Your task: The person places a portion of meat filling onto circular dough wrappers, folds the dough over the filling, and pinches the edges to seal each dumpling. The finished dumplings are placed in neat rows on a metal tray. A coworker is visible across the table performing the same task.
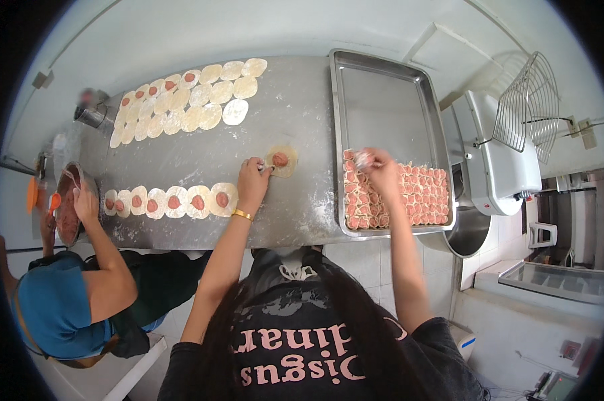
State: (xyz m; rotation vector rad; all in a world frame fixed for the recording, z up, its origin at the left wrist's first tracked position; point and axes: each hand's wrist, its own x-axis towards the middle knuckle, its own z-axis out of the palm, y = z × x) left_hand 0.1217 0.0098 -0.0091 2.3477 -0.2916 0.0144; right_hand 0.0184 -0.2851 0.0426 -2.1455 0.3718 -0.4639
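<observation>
My left hand point(254, 182) pinches the left edge of a round dumpling wrapper point(290, 170) on the steel table, with a dab of pink meat filling point(280, 159) at its middle. Over the left part of the metal tray point(382, 93), my right hand point(381, 170) has its fingers closed around a small open-topped dumpling point(363, 159). Several rows of finished dumplings point(422, 194) with pink filling showing at the top cover the tray's near part. Its far part is bare metal.
Left of my hand lies a row of filled wrappers point(174, 203). Farther back are rows of mostly plain wrappers point(200, 95). A co-worker in a blue shirt point(51, 294) has a hand at a bowl of meat filling point(68, 224). A white machine point(499, 160) stands right of the tray.
</observation>
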